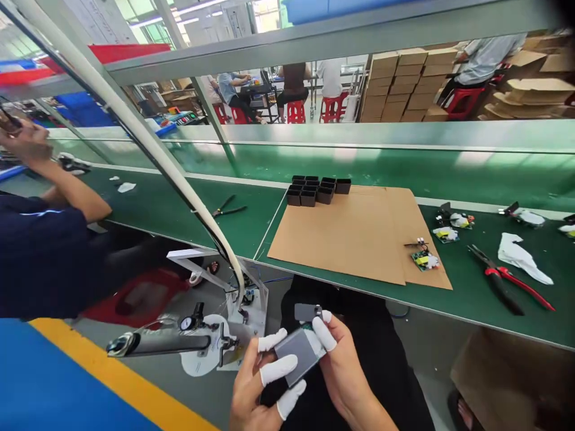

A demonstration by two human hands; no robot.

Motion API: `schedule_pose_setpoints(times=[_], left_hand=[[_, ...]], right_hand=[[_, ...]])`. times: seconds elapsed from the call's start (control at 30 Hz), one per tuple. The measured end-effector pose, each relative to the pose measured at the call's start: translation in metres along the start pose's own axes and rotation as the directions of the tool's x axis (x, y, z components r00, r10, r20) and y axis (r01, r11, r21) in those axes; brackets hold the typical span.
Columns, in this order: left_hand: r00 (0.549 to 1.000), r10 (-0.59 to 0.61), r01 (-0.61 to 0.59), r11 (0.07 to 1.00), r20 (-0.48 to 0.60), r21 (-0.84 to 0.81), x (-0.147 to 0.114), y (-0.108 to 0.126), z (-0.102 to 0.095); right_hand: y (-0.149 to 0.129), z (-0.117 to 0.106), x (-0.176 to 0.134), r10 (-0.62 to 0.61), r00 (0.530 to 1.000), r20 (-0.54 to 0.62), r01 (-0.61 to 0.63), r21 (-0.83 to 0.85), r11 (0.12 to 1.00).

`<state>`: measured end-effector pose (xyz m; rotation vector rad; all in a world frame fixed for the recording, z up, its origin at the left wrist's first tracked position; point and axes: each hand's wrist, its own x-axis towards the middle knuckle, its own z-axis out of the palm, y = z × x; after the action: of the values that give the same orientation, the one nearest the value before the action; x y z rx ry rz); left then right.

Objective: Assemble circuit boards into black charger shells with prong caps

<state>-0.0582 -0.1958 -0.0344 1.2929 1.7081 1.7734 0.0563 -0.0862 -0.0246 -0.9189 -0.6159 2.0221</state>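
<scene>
Above my lap, my left hand (265, 383) grips a dark grey rectangular plastic case (296, 357) between finger and thumb, with white finger cots on the fingertips. My right hand (344, 362), also in finger cots, pinches a circuit board (315, 341) at the case's open end. Something white and a little green show there, and how deep the board sits is hidden by my fingers. A flat dark plate (306, 312) sticks out beside my right fingertips, apparently joined to the board.
Several black open cases (308, 197) stand on cardboard (341, 233) on the green bench, near a loose circuit board (424, 259). Red-and-black pliers (503, 276) and more boards (453, 221) lie right. Left are other pliers (229, 208), a slanting pole (179, 179) and a co-worker (49, 251).
</scene>
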Motion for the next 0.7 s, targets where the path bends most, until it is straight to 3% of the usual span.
schedule_pose_setpoints(times=[0.1,0.23,0.33,0.43,0.5,0.6,0.7], left_hand=[[0.994,-0.062,0.051,0.992,-0.095,-0.113,-0.009,0.001,0.006],[0.955,-0.263,0.194,0.903,-0.136,-0.383,-0.009,0.008,0.026],[0.934,-0.358,0.280,0.759,-0.017,-0.588,-0.003,0.015,0.041],[0.928,-0.348,0.336,0.628,0.133,-0.702,0.004,0.022,0.050],[0.912,-0.354,0.385,0.568,0.206,-0.727,0.008,0.025,0.049],[0.849,-0.396,0.513,0.462,0.350,-0.723,0.014,0.021,0.040],[0.763,-0.386,0.632,0.282,0.518,-0.721,0.025,0.007,0.035]], right_hand=[[-0.006,-0.002,-0.009,-0.085,0.994,-0.072,0.086,0.000,0.996],[-0.026,-0.013,-0.026,-0.189,0.972,0.139,0.196,-0.036,0.980],[-0.043,-0.026,-0.042,-0.213,0.940,0.265,0.244,-0.087,0.966],[-0.058,-0.038,-0.059,-0.288,0.943,0.165,0.321,-0.231,0.918],[-0.067,-0.044,-0.072,-0.413,0.906,0.091,0.420,-0.305,0.855],[-0.080,-0.047,-0.093,-0.529,0.846,0.062,0.514,-0.361,0.778],[-0.087,-0.041,-0.110,-0.565,0.824,0.049,0.531,-0.418,0.738]])
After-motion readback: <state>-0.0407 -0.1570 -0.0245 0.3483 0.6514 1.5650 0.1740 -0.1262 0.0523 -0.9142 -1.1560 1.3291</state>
